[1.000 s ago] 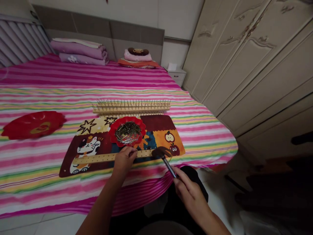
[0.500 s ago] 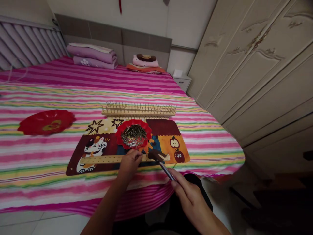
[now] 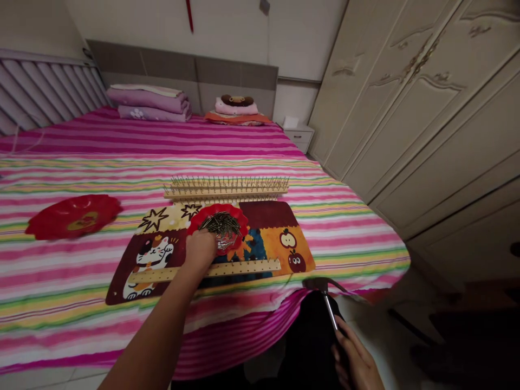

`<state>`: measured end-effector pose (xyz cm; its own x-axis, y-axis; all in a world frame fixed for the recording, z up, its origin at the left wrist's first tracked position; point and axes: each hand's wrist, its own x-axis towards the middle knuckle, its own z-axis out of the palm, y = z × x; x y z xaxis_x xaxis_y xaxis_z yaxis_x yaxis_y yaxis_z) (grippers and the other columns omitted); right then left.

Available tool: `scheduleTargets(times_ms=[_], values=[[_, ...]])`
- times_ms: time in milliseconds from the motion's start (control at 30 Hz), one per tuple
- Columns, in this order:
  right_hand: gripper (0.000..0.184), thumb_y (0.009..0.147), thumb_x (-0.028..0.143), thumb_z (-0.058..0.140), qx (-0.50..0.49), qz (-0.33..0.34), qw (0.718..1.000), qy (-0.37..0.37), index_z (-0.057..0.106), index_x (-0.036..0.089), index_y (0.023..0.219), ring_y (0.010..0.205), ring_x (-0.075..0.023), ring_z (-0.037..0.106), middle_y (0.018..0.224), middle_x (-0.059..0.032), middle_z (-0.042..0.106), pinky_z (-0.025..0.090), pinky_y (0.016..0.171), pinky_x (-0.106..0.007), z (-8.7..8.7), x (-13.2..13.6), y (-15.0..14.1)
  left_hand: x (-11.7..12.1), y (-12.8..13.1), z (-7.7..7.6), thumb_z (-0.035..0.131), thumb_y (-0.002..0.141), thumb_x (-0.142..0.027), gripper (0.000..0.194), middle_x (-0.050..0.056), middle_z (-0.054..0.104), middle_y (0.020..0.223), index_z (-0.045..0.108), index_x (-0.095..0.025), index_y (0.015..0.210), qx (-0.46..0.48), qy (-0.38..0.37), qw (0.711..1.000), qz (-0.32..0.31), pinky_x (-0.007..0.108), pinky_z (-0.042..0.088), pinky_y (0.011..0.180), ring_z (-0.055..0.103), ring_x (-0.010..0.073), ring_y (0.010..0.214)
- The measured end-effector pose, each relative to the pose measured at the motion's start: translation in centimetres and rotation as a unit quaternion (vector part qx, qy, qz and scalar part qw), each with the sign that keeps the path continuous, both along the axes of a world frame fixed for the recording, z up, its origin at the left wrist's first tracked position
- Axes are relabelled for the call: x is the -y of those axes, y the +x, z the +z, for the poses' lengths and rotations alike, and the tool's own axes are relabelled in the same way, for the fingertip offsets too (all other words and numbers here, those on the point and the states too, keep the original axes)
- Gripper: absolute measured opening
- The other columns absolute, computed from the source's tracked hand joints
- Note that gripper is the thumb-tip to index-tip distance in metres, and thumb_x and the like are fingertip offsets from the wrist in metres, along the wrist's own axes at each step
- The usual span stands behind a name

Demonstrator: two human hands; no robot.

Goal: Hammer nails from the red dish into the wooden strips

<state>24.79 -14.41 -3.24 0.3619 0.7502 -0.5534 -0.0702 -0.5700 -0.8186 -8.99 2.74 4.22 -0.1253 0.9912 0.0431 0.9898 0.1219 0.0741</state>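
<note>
My left hand point(image 3: 202, 248) is at the near left rim of a scalloped red bowl point(image 3: 245, 234) of loose nails point(image 3: 222, 223). Its fingertips are hidden behind the hand, so whether they grip a nail does not show. My right hand point(image 3: 354, 352) is wrapped around the handle of a hammer point(image 3: 330, 310), whose dark head is by the bed's front edge. Between my hands and the bowl lies a pale wooden strip point(image 3: 244, 267) with a row of holes and a few nails standing at its right end. My left forearm crosses over the strip.
Beneath the bowl and strip is a patterned mat point(image 3: 268, 214). Wooden strips studded with upright nails point(image 3: 227, 190) lie behind the bowl. A red plate point(image 3: 73, 216) rests on the striped bedspread at left. Folded bedding point(image 3: 148, 102) is by the headboard; wardrobes point(image 3: 406, 108) stand at right.
My left hand has moved from the wooden strip up to the bowl of nails. My right hand has drawn the hammer away from the strip, down and to the right.
</note>
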Motion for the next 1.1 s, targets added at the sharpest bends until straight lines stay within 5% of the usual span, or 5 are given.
scheduleTargets(times_ms=[433, 500, 633, 833, 1100], values=[[0.078, 0.065, 0.060, 0.059, -0.049, 0.023, 0.999, 0.005, 0.041, 0.022, 0.131, 0.032, -0.0049, 0.032, 0.050, 0.0094, 0.045, 0.018, 0.033, -0.015, -0.3, -0.7, 0.4, -0.8, -0.5, 0.7, 0.053, 0.070, -0.019, 0.012, 0.003, 0.066, 0.071, 0.065, -0.020, 0.071, 0.168, 0.007, 0.985, -0.032, 0.024, 0.041, 0.061, 0.060, 0.0151, 0.065], [0.079, 0.064, 0.060, 0.059, -0.048, 0.021, 0.999, 0.000, 0.041, 0.021, 0.131, 0.032, -0.0050, 0.032, 0.049, 0.0096, 0.044, 0.017, 0.033, -0.015, -0.1, -0.8, 0.3, -0.1, -0.8, 0.9, 0.056, 0.068, -0.024, 0.015, 0.000, 0.066, 0.068, 0.066, -0.020, 0.078, 0.300, 0.021, 0.954, 0.013, 0.023, 0.043, 0.061, 0.060, 0.0141, 0.064], [0.076, 0.066, 0.058, 0.058, -0.045, 0.024, 0.999, 0.003, 0.041, 0.020, 0.131, 0.034, -0.0046, 0.031, 0.051, 0.0096, 0.043, 0.019, 0.033, -0.015, 0.4, -0.8, 0.0, 2.5, -1.2, 0.9, 0.066, 0.058, -0.034, 0.025, -0.001, 0.067, 0.066, 0.067, -0.018, 0.078, 0.529, 0.039, 0.845, 0.066, 0.023, 0.045, 0.058, 0.059, 0.0132, 0.061], [0.072, 0.068, 0.053, 0.058, -0.041, 0.027, 0.999, 0.004, 0.041, 0.021, 0.130, 0.034, -0.0051, 0.032, 0.051, 0.0095, 0.044, 0.019, 0.033, -0.015, 0.8, -0.8, -0.2, 5.6, -0.3, -1.0, 0.074, 0.050, -0.046, 0.038, -0.002, 0.063, 0.059, 0.063, -0.016, 0.071, 0.644, 0.024, 0.758, 0.105, 0.025, 0.050, 0.061, 0.060, 0.0125, 0.058], [0.074, 0.066, 0.056, 0.058, -0.040, 0.035, 0.999, 0.009, 0.043, 0.020, 0.129, 0.034, -0.0054, 0.032, 0.051, 0.0097, 0.044, 0.019, 0.033, -0.015, 0.7, -0.7, -0.1, 5.7, 0.8, -2.7, 0.070, 0.054, -0.045, 0.033, -0.002, 0.064, 0.060, 0.063, -0.018, 0.071, 0.583, 0.045, 0.807, 0.087, 0.025, 0.048, 0.058, 0.060, 0.0129, 0.057]])
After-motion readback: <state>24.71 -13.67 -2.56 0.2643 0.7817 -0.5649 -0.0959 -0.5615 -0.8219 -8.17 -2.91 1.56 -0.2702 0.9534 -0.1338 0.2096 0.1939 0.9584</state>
